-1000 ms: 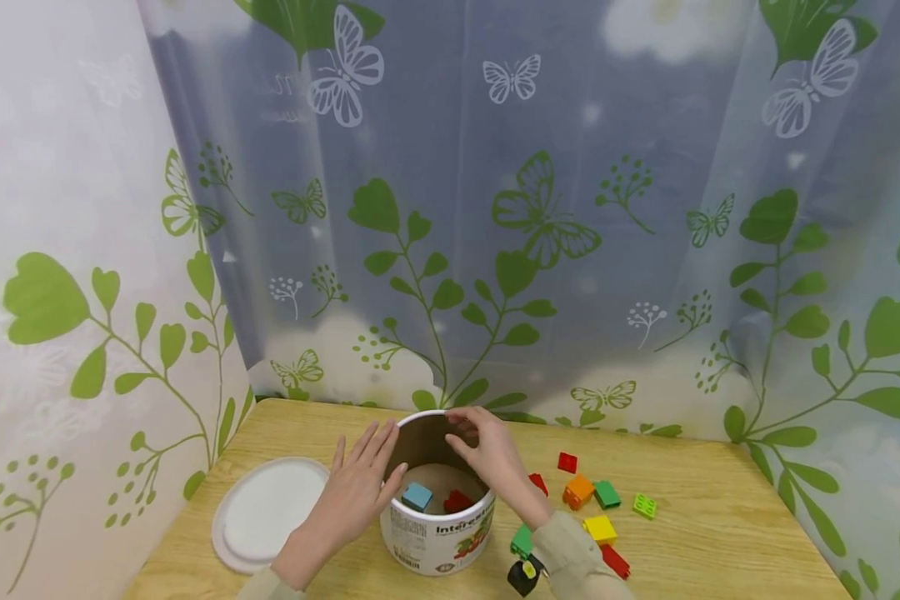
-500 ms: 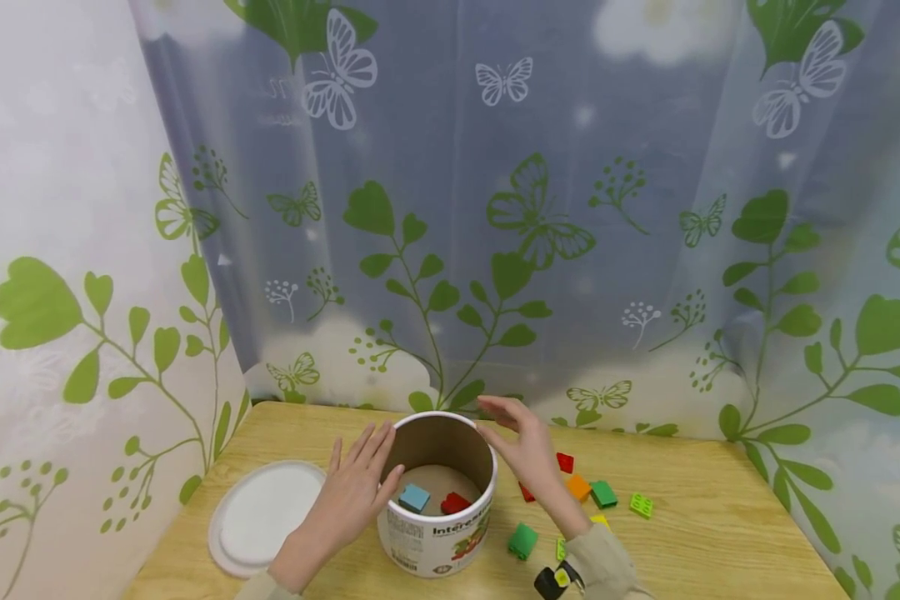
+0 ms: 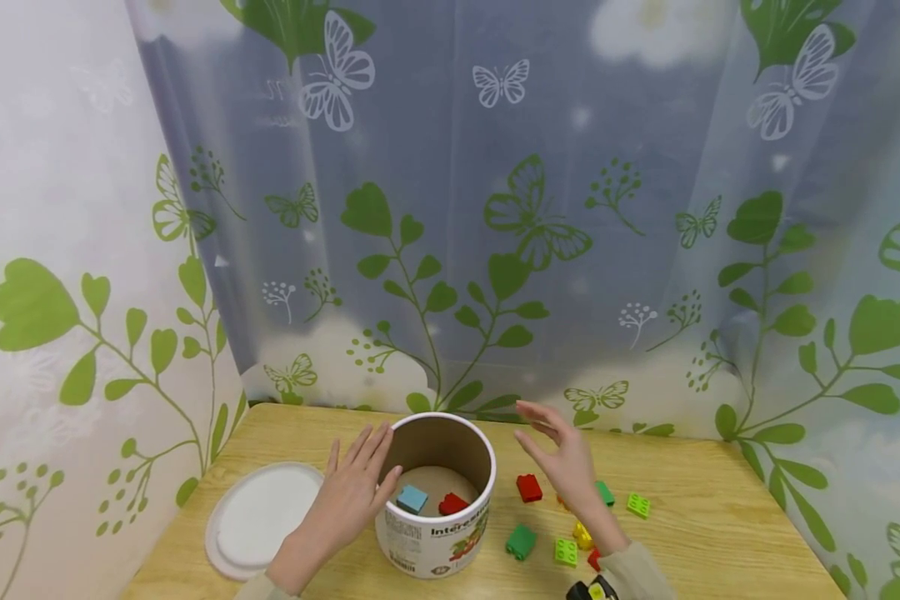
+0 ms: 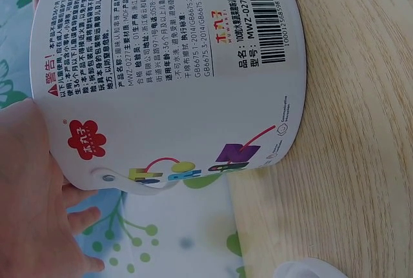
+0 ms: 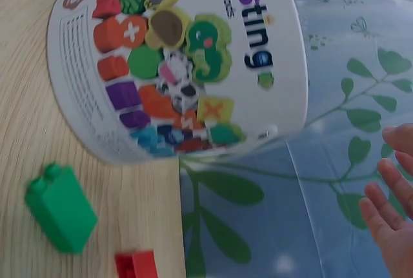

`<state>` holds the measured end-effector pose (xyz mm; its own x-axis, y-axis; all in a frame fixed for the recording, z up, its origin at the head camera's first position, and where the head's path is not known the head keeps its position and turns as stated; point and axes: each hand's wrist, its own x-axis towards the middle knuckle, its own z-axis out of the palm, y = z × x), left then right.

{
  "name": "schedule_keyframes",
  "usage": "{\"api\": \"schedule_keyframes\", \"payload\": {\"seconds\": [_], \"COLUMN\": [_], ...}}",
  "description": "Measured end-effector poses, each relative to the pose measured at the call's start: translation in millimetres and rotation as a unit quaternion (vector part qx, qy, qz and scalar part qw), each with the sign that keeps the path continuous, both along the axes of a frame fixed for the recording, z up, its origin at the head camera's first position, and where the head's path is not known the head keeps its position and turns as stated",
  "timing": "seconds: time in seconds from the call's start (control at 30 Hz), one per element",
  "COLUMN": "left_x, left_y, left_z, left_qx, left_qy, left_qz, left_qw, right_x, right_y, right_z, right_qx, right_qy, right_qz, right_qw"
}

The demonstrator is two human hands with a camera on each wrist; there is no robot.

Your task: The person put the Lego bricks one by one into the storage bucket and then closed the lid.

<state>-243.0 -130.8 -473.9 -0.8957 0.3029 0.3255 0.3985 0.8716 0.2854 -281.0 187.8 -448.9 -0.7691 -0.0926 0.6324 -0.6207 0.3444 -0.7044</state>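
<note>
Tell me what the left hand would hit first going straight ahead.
Most likely the white tub: in the head view, the left hand points up and right toward it, though depth and contact are unclear.

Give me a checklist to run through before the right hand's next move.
1. Round white printed bucket upright on the light wooden table: ok.
2. Round white lid off the bucket: ok.
3. Right hand empty: ok.
4. Red plastic block right of the bucket, in plain view: ok.
5. Yellow plastic block by the right forearm fully visible: not ok, partly hidden.
6. Left hand pressing firmly at the rim: cannot tell.
</note>
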Motion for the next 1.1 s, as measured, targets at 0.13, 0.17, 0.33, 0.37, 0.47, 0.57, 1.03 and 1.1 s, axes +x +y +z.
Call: {"api": "schedule_keyframes", "payload": {"seconds": [0.13, 0.17, 0.33, 0.37, 0.47, 0.57, 1.03, 1.1], "left_x": [-0.4, -0.5, -0.3, -0.3, -0.1, -0.5, -0.2, -0.2], "left_y": [1, 1, 1, 1, 1, 1, 1, 1], "left_z": [0.8, 1.1, 2.5, 2.6, 2.5, 1.7, -0.1, 0.2], "left_qx": [0.003, 0.002, 0.005, 0.006, 0.009, 0.010, 0.018, 0.018], "left_qy": [-0.004, -0.007, -0.011, -0.012, -0.012, -0.010, -0.007, -0.007], "left_qz": [0.000, 0.001, 0.002, 0.002, 0.000, -0.001, -0.004, -0.004], "left_qw": [1.0000, 1.0000, 0.9999, 0.9999, 0.9999, 0.9999, 0.9998, 0.9998], "right_x": [2.3, 2.5, 5.8, 6.8, 9.2, 10.9, 17.0, 16.7], "right_y": [17, 22, 44, 48, 65, 85, 161, 167], "right_z": [-4.6, -6.4, -13.3, -14.6, -19.7, -26.6, -60.2, -66.5], "right_qx": [0.002, 0.003, -0.001, 0.001, 0.003, 0.007, 0.164, 0.191], "right_qy": [-0.001, -0.002, -0.017, -0.019, -0.027, -0.035, -0.122, -0.129], "right_qz": [-0.016, -0.021, -0.047, -0.055, -0.075, -0.098, -0.168, -0.155], "right_qw": [1.000, 1.000, 0.999, 0.998, 0.997, 0.995, 0.964, 0.961]}}
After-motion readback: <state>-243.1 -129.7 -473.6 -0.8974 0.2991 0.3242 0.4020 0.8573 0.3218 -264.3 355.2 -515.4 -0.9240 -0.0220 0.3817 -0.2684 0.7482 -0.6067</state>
